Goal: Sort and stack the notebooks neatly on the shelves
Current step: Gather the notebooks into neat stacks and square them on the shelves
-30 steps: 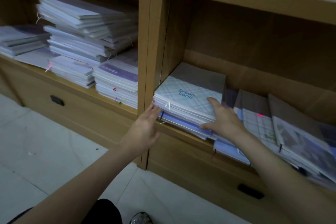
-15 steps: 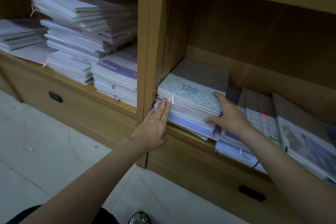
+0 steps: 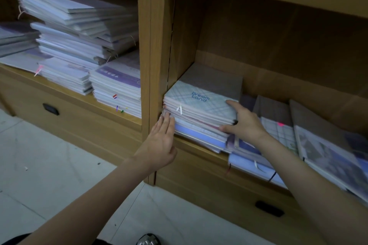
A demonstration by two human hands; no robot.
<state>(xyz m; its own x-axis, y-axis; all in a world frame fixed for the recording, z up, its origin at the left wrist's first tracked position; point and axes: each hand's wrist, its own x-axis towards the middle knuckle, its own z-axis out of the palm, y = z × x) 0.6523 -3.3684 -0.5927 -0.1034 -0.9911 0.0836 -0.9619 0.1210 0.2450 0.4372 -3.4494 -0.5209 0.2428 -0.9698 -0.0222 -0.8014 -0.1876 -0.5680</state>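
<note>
Left hand flat, fingers straight, pressing front-left edge of notebook stack. Right hand grasps stack's right side, thumb on top cover.

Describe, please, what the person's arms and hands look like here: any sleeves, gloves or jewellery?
Both forearms are bare as far as the picture shows, with no sleeves in view. The left hand and right hand wear no gloves, and no rings, watch or bracelets show. The dim, slightly blurred picture hides finer detail.
</note>
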